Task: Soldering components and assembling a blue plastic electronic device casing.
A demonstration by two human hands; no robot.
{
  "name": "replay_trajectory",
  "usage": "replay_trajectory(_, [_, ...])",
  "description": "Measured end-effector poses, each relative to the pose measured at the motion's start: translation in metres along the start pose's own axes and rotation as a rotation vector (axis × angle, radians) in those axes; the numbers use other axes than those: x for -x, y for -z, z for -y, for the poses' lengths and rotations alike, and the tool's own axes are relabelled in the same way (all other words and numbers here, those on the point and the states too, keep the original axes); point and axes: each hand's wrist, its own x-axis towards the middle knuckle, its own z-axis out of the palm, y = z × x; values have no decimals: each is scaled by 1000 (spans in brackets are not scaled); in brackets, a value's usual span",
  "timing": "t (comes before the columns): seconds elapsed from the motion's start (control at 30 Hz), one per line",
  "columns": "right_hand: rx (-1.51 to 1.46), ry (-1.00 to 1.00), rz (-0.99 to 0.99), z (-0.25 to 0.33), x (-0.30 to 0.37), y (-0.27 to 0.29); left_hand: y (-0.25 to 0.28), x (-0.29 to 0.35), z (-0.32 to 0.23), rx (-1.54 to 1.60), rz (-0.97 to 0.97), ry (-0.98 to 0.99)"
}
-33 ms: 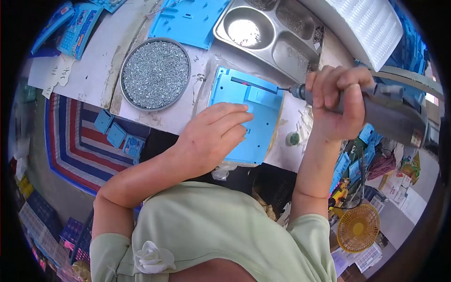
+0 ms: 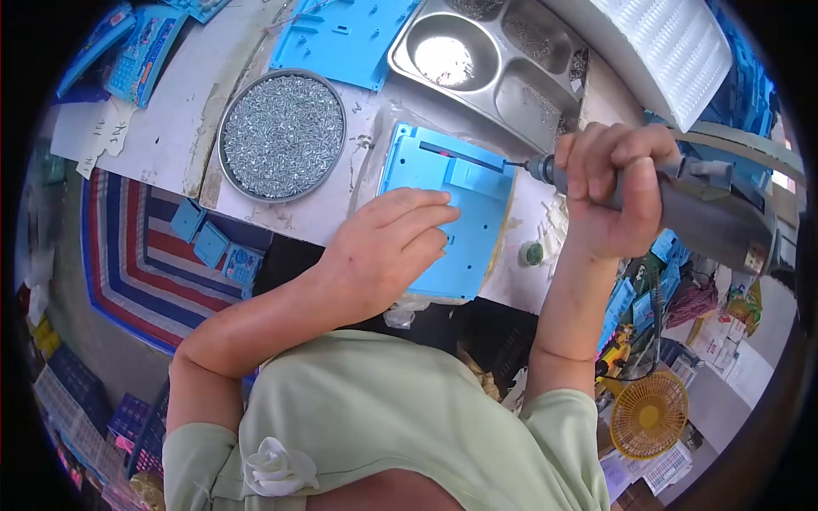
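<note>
Blue panel [image 2: 467, 243] flat on bench [image 2: 515, 285], centre; 8 o'clock side hidden under left hand [image 2: 388, 243], fingers extended, gripping nothing. Slotted near 12, dark holes. Six o'clock edge near bench lip, narrow strip at 4. Right hand [image 2: 615, 175] at 2, wrapped round grey driver [image 2: 714, 217]; tip contact unclear. Dish [image 2: 281, 199] at 10, steel tray [image 2: 487, 104] at 1.

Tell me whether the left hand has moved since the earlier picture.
No: the left hand lies over the blue panel, with no visible shift in any direction against the round dish.
</note>
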Motion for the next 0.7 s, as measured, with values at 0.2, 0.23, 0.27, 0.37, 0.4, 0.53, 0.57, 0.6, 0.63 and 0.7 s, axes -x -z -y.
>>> replay_trajectory(0.2, [-50, -58, 120, -19, -11, 9, 0, -1, 0, 19, -2, 8])
replay_trajectory(0.23, [-57, -57, 116, -16, -13, 10, -1, 0, 0, 20, -11, 13])
replay_trajectory(0.27, [-65, -57, 112, -11, -14, 10, -2, 0, 0, 21, -20, 18])
replay_trajectory(0.37, [-172, -4, 138, 28, -11, 7, -1, 0, 1, 113, -63, 26])
replay_trajectory(0.4, [-234, -4, 178, 36, -7, -4, -2, 4, 0, 121, -99, 46])
replay_trajectory(0.53, [-300, -19, 220, 43, 11, -44, -1, 7, 3, 127, -203, 40])
replay_trajectory(0.57, [-304, -18, 210, 42, 15, -49, 1, 7, 4, 109, -220, 29])
replay_trajectory(0.6, [-298, -31, 178, 43, 18, -54, 3, 8, 3, 109, -217, 32])
replay_trajectory(0.63, [-293, -43, 160, 43, 18, -56, 5, 9, 3, 109, -214, 35])
replay_trajectory(0.7, [-284, -67, 140, 42, 18, -59, 7, 11, 4, 115, -219, 35])
